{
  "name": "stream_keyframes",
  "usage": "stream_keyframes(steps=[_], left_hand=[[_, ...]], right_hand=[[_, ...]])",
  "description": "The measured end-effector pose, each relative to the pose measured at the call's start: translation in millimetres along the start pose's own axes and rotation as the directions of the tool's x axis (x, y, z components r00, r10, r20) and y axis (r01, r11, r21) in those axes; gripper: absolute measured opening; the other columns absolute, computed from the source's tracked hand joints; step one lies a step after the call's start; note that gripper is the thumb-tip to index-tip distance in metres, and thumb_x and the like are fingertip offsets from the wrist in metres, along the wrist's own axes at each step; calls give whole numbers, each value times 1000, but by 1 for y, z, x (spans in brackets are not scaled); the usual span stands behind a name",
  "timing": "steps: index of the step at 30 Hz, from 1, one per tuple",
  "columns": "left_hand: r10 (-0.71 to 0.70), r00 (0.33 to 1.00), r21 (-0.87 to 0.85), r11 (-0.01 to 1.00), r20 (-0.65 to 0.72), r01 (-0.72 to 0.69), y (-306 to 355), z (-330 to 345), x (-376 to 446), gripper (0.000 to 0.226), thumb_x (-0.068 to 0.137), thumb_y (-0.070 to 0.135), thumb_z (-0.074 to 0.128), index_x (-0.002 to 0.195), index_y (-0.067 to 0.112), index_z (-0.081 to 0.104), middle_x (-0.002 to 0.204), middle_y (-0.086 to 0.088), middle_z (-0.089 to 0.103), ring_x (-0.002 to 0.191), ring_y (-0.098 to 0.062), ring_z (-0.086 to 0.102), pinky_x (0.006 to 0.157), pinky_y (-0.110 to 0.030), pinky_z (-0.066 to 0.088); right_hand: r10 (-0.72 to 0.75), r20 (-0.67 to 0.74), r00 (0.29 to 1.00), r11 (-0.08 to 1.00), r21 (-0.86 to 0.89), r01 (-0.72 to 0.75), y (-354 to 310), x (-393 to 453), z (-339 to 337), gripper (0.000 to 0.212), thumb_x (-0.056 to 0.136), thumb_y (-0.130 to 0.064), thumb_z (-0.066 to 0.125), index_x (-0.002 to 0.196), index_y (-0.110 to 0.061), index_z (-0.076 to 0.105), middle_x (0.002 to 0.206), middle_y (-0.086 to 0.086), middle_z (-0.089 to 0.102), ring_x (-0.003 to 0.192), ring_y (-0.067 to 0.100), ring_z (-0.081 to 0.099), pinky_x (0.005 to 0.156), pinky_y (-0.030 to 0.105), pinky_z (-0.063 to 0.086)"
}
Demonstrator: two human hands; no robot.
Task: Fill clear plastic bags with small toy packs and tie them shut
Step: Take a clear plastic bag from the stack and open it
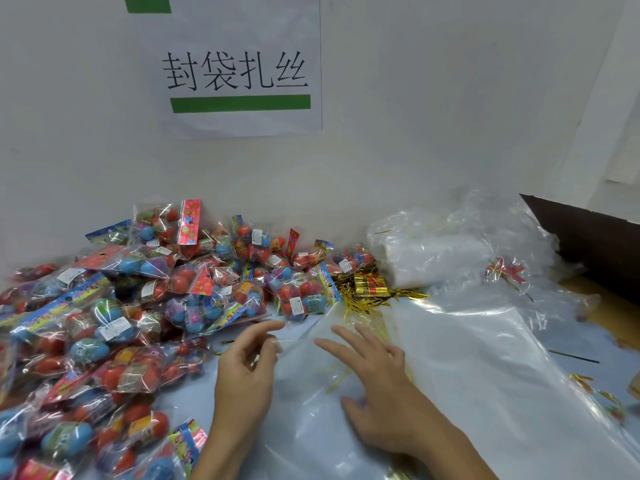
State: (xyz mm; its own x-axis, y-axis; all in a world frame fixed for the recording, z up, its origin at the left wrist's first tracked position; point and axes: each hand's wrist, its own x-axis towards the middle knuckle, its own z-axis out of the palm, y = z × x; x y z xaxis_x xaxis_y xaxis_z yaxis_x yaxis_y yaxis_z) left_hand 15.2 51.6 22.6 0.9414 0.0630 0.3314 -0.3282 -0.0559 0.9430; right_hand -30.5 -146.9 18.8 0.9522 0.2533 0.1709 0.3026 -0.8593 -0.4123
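Gold twist ties [369,287] beyond spread hands [375,372] on clear bag [467,358], left [247,372] perhaps pinching its edge, toy packs [138,306] alongside.

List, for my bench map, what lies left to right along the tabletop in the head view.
Pile of toy packs → gold twist ties → stack of clear plastic bags → brown cardboard box.

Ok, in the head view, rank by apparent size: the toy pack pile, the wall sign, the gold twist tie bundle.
1. toy pack pile, though it lies nearer the camera.
2. wall sign, farther off, so unsure against the pile.
3. gold twist tie bundle, clearly smallest.
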Motion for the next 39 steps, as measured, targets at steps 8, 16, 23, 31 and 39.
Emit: stream_keyframes(steps=[8,16,23,31,39], left_hand=[[-13,1000,-217,976,29,19,-1,2,1,22,94,4,60,100,21,72,73,-3,64,61,-12,57,56,-19,50],[36,991,-190,982,130,-10,8,8,-5,26,93,7,60,98,30,71,73,-2,66,68,-10,61,63,-18,50],[29,985,-179,984,168,2,7,18,-12,25,96,-4,55,97,19,65,79,-10,67,83,-24,71,72,-27,56],[120,992,119,986,-27,-116,9,17,-12,30,100,2,50,97,30,61,79,10,61,71,-13,64,60,-23,52],[-216,870,395,918,443,26,12,-4,-14,61,64,49,86,115,44,54,107,20,61,91,4,58,69,-13,46]], right_hand=[[-15,-42,999,998,63,18,-7,4,9,101,75,-66,65,140,-69,-11,158,-34,7,147,-6,-8,113,23,0],[-25,-376,926,983,160,92,-10,6,5,50,90,-33,69,137,-33,53,125,-19,58,121,-2,50,109,29,40],[-4,-175,985,976,213,42,-18,6,15,86,93,-41,64,152,-47,3,152,-38,17,138,-20,19,108,2,13],[100,-616,781,987,163,2,-7,8,3,25,90,-6,68,111,-17,77,99,-3,78,87,20,72,76,31,54],[308,-746,591,933,357,-37,5,10,-6,29,86,6,69,102,-17,79,82,-8,76,77,8,67,70,14,47]])
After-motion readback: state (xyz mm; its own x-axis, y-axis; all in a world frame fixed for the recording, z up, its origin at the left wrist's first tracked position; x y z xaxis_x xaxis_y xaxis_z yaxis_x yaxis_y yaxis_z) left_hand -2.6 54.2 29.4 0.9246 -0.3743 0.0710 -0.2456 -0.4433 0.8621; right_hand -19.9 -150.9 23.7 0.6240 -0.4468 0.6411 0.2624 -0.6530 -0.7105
